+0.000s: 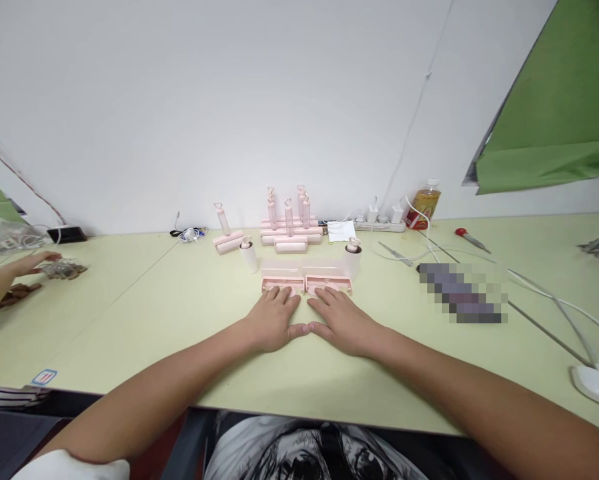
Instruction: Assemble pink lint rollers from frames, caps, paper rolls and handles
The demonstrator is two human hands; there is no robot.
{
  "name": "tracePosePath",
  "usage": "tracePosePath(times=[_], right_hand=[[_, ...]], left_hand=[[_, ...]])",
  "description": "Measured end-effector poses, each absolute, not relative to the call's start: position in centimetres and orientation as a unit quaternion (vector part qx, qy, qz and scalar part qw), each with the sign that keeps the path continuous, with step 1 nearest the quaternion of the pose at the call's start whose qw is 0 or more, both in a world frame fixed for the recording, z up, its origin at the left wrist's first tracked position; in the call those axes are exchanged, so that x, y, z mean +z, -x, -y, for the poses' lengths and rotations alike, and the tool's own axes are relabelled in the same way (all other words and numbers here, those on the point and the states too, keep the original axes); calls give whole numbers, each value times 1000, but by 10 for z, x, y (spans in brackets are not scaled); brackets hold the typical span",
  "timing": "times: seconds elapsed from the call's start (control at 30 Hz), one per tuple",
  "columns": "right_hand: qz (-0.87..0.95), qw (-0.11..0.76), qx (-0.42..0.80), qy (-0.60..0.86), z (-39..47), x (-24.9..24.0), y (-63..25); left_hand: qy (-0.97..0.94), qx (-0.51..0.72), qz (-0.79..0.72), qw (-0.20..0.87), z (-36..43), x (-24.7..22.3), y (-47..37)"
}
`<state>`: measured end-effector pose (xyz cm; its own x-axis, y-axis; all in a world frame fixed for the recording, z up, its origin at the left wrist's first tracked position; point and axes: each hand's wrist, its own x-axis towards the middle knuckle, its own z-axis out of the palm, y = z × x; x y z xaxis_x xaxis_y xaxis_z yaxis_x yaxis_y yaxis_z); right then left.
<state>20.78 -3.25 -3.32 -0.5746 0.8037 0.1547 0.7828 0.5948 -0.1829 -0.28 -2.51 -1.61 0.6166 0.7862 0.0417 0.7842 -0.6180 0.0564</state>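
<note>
Both hands lie palm down on the pale yellow table [299, 380], their thumb tips meeting. My left hand [274, 320] has its fingers spread, with the fingertips at the front of an open pink case [282, 281]. Beside it, a second pink case [329, 281] is touched by the spread fingertips of my right hand [342, 320]. What lies inside the cases is partly hidden by the fingers. Clear covers rise behind them. A white cylinder [249, 259] stands to the left and another white cylinder [352, 261] to the right, each with a pink piece in its top.
Several pink cases [290, 245] with upright clear tubes stand near the wall. At right are a bottle [423, 205], a screwdriver [472, 240], tweezers [395, 254], cables and a blurred dark object [459, 293]. Another person's hand [32, 262] is at far left, by a bag [64, 269].
</note>
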Motion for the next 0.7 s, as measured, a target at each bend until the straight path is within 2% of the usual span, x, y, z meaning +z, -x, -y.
tracePosePath(times=[0.2,0.33,0.53,0.6,0.7], right_hand=[[881,121,56,453,32,-38,-210],[887,134,53,439,35,-34,-209],[887,145,67,433,39,-28,-207],[886,153,72,432,38,-29,-208],[886,169,81,424,37,-29,-209]], left_hand=[[-905,34,-423,15,26,-12,6],[-897,137,-420,26,15,17,12],[-665,429,-609,-51,-90,77,72],[-569,455,-684,-33,-132,80,96],[-530,385,-754,62,-172,61,118]])
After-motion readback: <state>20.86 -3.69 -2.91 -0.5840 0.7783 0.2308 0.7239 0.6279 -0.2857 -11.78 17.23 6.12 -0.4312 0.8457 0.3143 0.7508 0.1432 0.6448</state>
